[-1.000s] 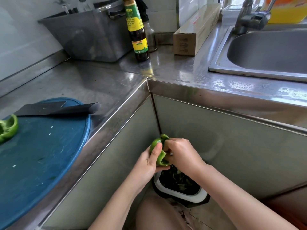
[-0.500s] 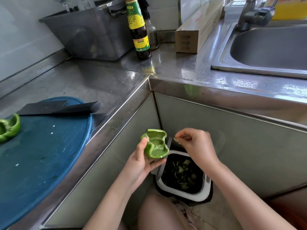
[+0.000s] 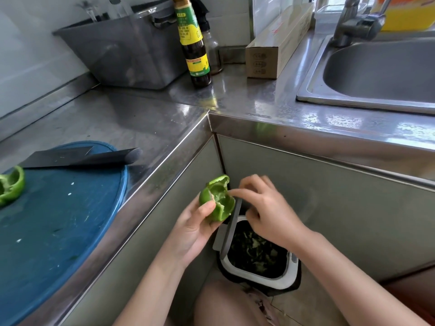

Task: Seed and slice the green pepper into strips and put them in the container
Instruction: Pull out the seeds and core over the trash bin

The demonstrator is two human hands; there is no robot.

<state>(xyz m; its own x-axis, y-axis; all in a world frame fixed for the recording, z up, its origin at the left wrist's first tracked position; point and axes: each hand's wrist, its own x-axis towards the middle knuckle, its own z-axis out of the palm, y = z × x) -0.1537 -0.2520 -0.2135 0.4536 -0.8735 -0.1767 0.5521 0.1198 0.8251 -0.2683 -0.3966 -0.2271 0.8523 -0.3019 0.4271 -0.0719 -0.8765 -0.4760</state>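
Above the bin (image 3: 293, 269), the left hand (image 3: 190, 231) grips the pepper half (image 3: 217, 201); the blurred right hand (image 3: 266, 208), grip unclear, should scrape the seeds straight down into it.

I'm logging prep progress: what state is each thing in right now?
pepper half: gripped by the left hand, hollow side showing.
right hand: index fingertip at that hollow, blurred.
second pepper half: lying on the cutting board, unsliced.
cleaver: lying flat on the board, unheld.
waste bin: lid open, green scraps inside.
sauce bottle: upright, capped.
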